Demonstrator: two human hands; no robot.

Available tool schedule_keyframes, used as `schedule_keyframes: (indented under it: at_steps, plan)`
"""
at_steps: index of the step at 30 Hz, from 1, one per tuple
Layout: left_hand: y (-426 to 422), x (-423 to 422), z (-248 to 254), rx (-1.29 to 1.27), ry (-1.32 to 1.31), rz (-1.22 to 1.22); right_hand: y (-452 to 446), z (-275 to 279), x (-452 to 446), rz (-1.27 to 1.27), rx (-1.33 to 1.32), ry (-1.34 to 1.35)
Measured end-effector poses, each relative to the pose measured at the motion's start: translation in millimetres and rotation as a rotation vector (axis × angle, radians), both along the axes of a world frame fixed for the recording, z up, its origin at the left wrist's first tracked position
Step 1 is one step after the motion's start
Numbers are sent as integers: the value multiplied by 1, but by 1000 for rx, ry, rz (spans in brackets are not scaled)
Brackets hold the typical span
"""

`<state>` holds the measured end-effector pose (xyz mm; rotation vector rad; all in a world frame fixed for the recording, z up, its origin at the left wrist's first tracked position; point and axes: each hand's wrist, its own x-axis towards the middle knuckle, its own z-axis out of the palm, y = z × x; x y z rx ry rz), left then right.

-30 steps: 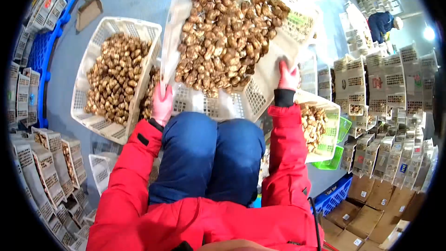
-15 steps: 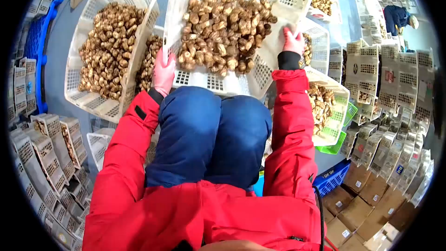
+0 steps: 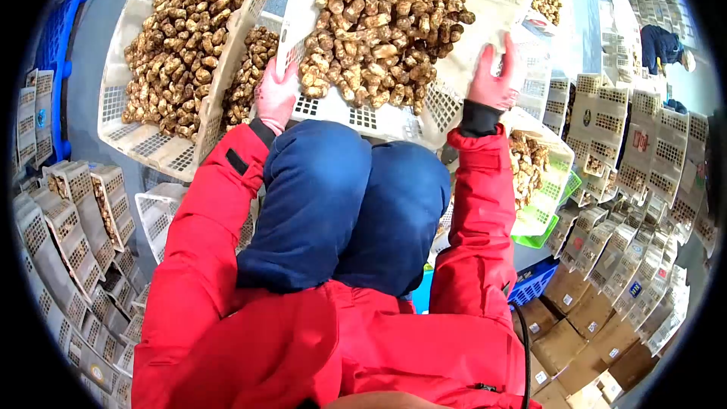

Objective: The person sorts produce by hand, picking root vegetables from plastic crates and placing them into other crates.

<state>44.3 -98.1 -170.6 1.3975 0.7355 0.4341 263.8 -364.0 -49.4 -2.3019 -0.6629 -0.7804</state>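
Observation:
A white plastic crate (image 3: 473,68) lies tilted in front of my knees, with a heap of small brown taro-like tubers (image 3: 382,34) in it. My left hand (image 3: 275,97), in a pinkish glove, is closed on the near left edge of this crate, thumb over the rim. At its right wall, my right hand (image 3: 494,79) has thumb and fingers spread; whether it touches the wall I cannot tell. Beyond my left hand stands a second white crate (image 3: 204,136), filled with more tubers (image 3: 185,57). Some tubers (image 3: 254,68) also show between the two crates.
To the right sits a crate (image 3: 556,155) of paler tubers, with a green crate (image 3: 536,236) under it. Stacked white crates (image 3: 72,216) line the left, more (image 3: 606,125) the right. Cardboard boxes (image 3: 564,344) lie lower right. A person (image 3: 659,45) bends over far right.
My right hand has come off the crate's right wall and spread its fingers. My left hand stays on the edge. The view has shifted, so the crates sit higher.

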Motion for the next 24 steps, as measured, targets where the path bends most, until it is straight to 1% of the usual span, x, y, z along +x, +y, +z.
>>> schedule_keyframes:
  at_steps: [2,4,6,7,8,9,10,11,12,13,14,15,16,17,18,19,20,21,22,23,24]
  plan:
    - [-2,2,5,35,-41,-4,31,3,-21,337,-131,174]
    - [-3,3,6,-18,-84,15,66,-11,-29,460,-274,337]
    - [-2,-1,-1,-105,-157,6,94,-29,-28,479,-459,290]
    - [-2,1,0,15,-82,23,105,-37,-25,428,-603,313]
    - [-1,2,1,22,-31,10,114,-44,-24,375,-746,337]
    - [0,1,5,30,22,-5,120,-50,-25,315,-833,280]
    - [2,2,8,39,75,-23,125,-54,-25,264,-905,296]
    - [1,4,8,98,74,-15,123,-56,-24,267,-832,374]
    - [2,5,13,54,108,-10,116,-55,-21,268,-760,449]
    - [1,5,11,33,45,5,110,-59,-17,306,-545,486]
    - [0,6,7,11,-19,22,98,-61,-16,353,-292,704]
    - [1,3,1,23,16,17,87,-63,-16,408,9,1041]
    - [0,2,4,24,-2,18,74,-63,-17,447,326,1367]
    - [-2,1,7,23,-20,16,57,-60,-17,582,563,1644]
    - [-3,0,10,26,-39,9,53,-50,-31,731,854,1719]
    - [-2,1,9,79,10,6,51,-49,-38,776,928,1801]
    - [-2,4,6,55,-48,19,52,-50,-44,822,1004,1882]
    - [-2,4,7,19,-59,-5,60,-47,-50,909,1068,1906]
    - [-1,4,8,-14,-70,-24,67,-41,-50,935,1065,2017]
    - [-1,5,6,-10,-84,-16,71,-33,-55,917,1039,2001]
    - [0,5,10,-35,-19,-15,75,-24,-60,902,1011,1984]
